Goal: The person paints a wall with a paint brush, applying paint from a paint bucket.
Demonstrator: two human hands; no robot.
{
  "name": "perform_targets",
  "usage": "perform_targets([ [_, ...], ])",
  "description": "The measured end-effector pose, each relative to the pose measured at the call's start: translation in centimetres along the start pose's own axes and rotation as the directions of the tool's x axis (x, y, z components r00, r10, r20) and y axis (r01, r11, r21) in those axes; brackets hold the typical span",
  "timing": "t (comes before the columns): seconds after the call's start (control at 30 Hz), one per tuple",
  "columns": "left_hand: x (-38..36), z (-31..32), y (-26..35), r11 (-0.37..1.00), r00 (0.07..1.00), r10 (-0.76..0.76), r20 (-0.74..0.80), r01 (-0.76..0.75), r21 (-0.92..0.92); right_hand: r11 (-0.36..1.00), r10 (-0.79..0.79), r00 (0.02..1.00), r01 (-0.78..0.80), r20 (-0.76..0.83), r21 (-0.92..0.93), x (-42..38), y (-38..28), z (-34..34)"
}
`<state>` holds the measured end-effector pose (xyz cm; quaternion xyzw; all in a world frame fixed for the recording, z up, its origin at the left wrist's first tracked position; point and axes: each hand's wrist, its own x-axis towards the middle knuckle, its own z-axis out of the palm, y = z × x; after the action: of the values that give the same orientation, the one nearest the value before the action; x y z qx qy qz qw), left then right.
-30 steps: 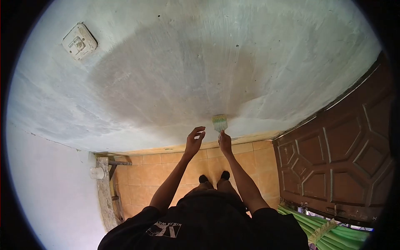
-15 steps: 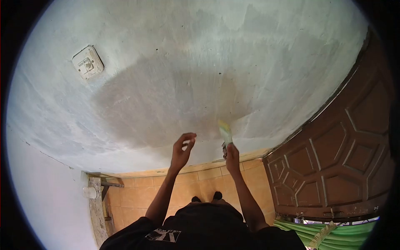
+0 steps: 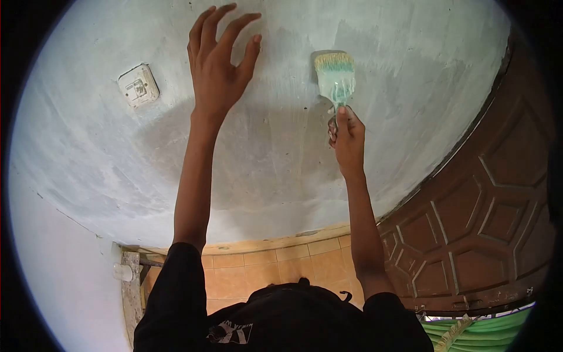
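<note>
My right hand [image 3: 347, 136] grips a paintbrush [image 3: 335, 81] by its handle, bristles pointing up. The brush is wide, smeared with pale green paint, and its bristle tips are yellowish. It is at or very close to the wall [image 3: 281, 76], where it throws a small shadow; contact is hard to tell. Raised at the upper left, my left hand [image 3: 220, 64] is empty, its fingers spread and slightly curled in front of the wall. The wall is pale and patchy, with a broad greyer area in its middle.
A white switch plate [image 3: 139, 85] is on the wall at left. To the right stands a brown panelled door [image 3: 469, 223], with green cloth [image 3: 492, 335] below it. A narrow ledge [image 3: 131, 293] holding a pale cup-like object [image 3: 122, 271] is at lower left. The floor [image 3: 275, 261] is orange tile.
Both hands have risen from low on the wall. My left hand has opened its fingers and moved up and left; the right has carried the paintbrush up and slightly right.
</note>
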<state>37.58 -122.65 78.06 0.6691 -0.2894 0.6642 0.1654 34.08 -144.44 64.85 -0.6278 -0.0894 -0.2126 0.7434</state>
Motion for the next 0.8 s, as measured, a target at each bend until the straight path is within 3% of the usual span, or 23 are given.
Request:
perform_targets([
  [0.13,-1.1,1.4,-1.4,0.986,1.0,-0.008,0.03,0.003,0.164,1.0,0.019,0.999,-0.02,0.045,0.017,0.8,0.4,1.2],
  [0.23,-3.1,2.1,-0.7,0.978,0.992,-0.102,0.075,0.086,0.192,0.999,0.049,0.996,-0.049,0.074,-0.012,0.8,3.7,0.5],
  [0.33,-3.8,2.0,-0.5,0.978,0.994,-0.088,0.064,0.074,0.195,0.992,0.063,0.994,-0.072,0.091,0.1,-1.2,7.2,0.0],
  [0.43,-3.7,1.8,-0.6,0.97,0.986,-0.132,0.099,0.108,0.218,0.983,0.182,0.98,-0.184,0.081,0.025,-3.9,7.2,-0.7],
  [0.63,-4.1,1.9,-0.6,0.959,0.97,-0.164,0.177,0.114,0.261,0.997,0.064,0.995,-0.067,0.083,0.038,-0.3,1.2,1.6],
  [0.73,-4.4,2.6,-0.8,0.954,0.97,-0.198,0.143,0.157,0.255,1.0,-0.03,0.995,0.03,0.09,-0.006,0.9,4.6,1.0],
  [0.8,-4.2,2.6,-0.7,0.951,0.967,-0.211,0.145,0.168,0.26,0.998,0.053,0.993,-0.054,0.105,0.012,-0.5,7.3,0.1],
])
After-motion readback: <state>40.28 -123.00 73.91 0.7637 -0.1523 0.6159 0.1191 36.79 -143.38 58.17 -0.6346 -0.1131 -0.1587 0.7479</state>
